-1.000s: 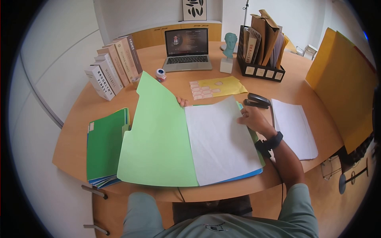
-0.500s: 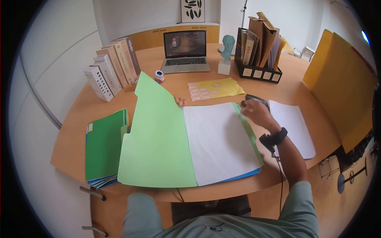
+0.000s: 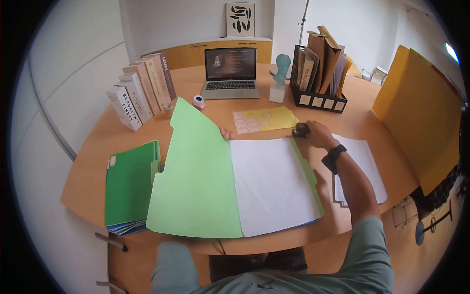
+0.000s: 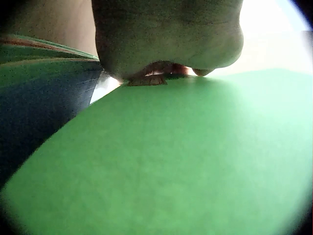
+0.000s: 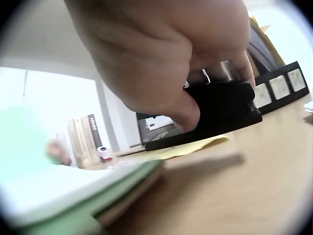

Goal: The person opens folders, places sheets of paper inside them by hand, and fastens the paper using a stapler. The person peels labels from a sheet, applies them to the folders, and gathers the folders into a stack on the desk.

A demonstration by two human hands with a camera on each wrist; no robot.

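Observation:
A light green folder (image 3: 196, 181) lies open, its left cover raised. White paper (image 3: 271, 183) covers its right side. My left hand (image 3: 226, 134) is mostly behind the raised cover, fingers over its edge near the fold; in the left wrist view the hand (image 4: 168, 34) is against the green cover (image 4: 161, 156). My right hand (image 3: 320, 136) grips a black stapler (image 3: 301, 130) beyond the folder's upper right corner. From the right wrist, the hand (image 5: 161, 54) has thumb and fingers round the stapler (image 5: 220, 110), held above the table.
Darker green folders (image 3: 131, 183) lie at left, loose white sheets (image 3: 364, 169) at right. A yellow envelope (image 3: 274, 117), laptop (image 3: 231, 90), bust (image 3: 282, 71), tape dispenser (image 3: 198, 102), books (image 3: 142, 93) and black file holder (image 3: 318, 100) stand or lie farther back. Yellow boards (image 3: 416, 112) rise at far right.
My right hand has left the folder's right edge, reached the stapler and picked it up, bringing it toward the folder's upper corner. The left hand keeps its place at the cover.

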